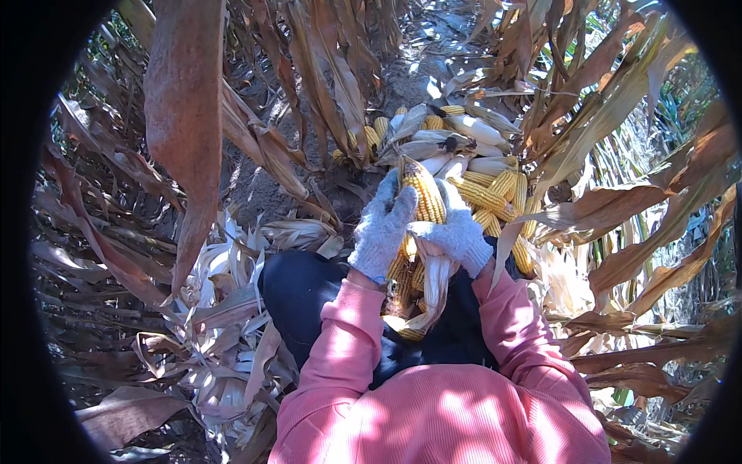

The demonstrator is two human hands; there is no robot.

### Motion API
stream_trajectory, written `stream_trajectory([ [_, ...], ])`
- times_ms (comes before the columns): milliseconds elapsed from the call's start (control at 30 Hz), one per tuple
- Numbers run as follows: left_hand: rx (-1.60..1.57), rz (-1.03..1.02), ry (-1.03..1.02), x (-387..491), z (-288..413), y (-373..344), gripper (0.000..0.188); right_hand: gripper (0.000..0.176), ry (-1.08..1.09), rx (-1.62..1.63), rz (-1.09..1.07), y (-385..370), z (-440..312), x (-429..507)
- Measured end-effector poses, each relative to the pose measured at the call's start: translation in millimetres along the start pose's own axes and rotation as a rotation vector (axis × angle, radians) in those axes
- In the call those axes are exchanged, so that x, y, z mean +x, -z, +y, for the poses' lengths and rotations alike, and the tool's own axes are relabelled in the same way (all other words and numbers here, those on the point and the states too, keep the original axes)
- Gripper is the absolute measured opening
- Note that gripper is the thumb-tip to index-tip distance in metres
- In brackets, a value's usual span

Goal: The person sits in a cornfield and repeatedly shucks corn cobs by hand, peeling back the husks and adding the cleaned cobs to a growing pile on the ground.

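Note:
Between my two gloved hands is an ear of corn, its yellow kernels bare along most of the visible length. My left hand, in a pale knitted glove, grips the ear's left side. On the other side my right hand, gloved alike, holds the ear near its lower end. Dry husk hangs from under my right hand towards my lap. Below the hands, several husked ears lie between my legs. Just past my right hand is a pile of bare yellow ears.
Unhusked ears lie ahead, with a few bare ears at their left. Dry corn stalks and leaves rise on both sides. One broad brown leaf hangs close at upper left. Loose husks cover the ground at my left.

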State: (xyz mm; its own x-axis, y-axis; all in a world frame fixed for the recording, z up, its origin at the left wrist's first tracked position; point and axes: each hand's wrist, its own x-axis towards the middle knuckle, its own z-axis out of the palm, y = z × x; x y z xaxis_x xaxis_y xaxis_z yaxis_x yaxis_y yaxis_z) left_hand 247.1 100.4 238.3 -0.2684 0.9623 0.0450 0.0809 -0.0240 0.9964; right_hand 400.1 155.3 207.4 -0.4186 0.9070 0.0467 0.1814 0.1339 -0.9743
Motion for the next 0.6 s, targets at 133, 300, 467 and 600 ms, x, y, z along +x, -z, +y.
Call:
stream_trajectory([
  [133, -0.197, 0.263, 0.018, 4, -44, -6, 0.038, 0.118, 0.131, 0.012, -0.092, -9, 13, 0],
  [300, -0.241, 0.294, 0.071, 5, -36, -3, 0.033, 0.123, 0.248, 0.275, -0.219, -11, 14, -2],
  [467, -0.083, 0.322, -0.066, 3, -32, -5, 0.027, 0.114, 0.261, 0.056, -0.122, -7, 12, -4],
  [600, -0.607, 0.386, 0.189, 10, -41, 0, 0.028, 0.095, 0.281, -0.133, 0.065, -7, -2, -6],
])
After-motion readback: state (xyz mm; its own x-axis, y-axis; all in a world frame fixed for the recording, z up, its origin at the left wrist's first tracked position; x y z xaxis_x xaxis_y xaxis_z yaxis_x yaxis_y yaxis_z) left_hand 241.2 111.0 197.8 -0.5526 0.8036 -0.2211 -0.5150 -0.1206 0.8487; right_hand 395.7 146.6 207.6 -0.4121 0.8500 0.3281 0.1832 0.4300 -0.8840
